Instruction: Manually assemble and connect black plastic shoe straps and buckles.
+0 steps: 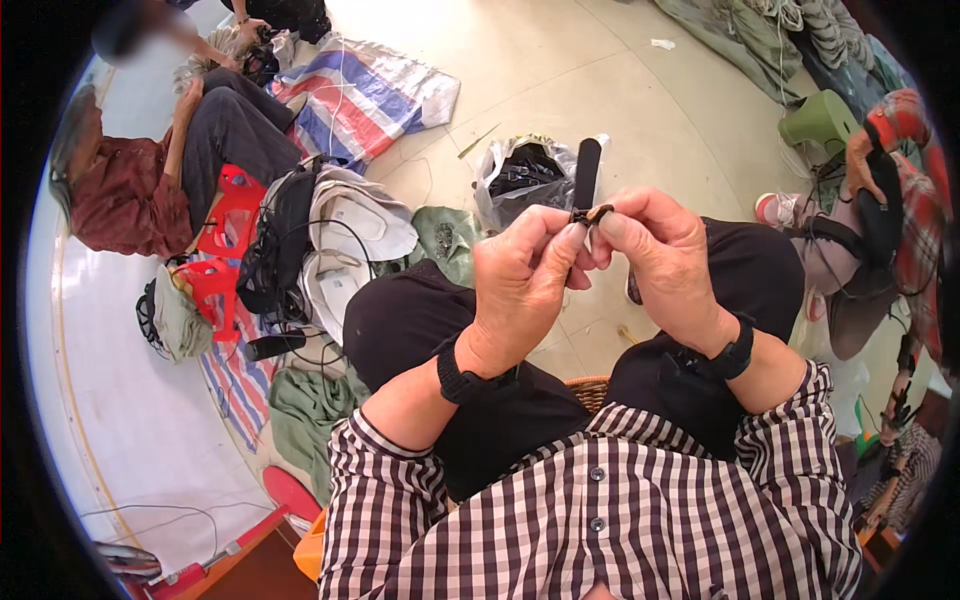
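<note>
My left hand (522,280) and my right hand (662,255) meet above my knees, both closed in pinches. Between their fingertips is a small black strap (588,172); its flat, rounded end stands up past my fingers. A short dark loop with a brownish edge shows at the right fingertips, and the rest is hidden by my fingers. Just beyond the hands, a clear plastic bag (487,198) holds several black pieces on the floor. Each of my wrists wears a black band.
To the left, white shell-like pieces (345,270) and black corded items (275,245) lie by a red plastic stool (228,215). A striped sheet (360,100) covers floor beyond. Seated people work at the left and right; a green stool (815,120) stands far right.
</note>
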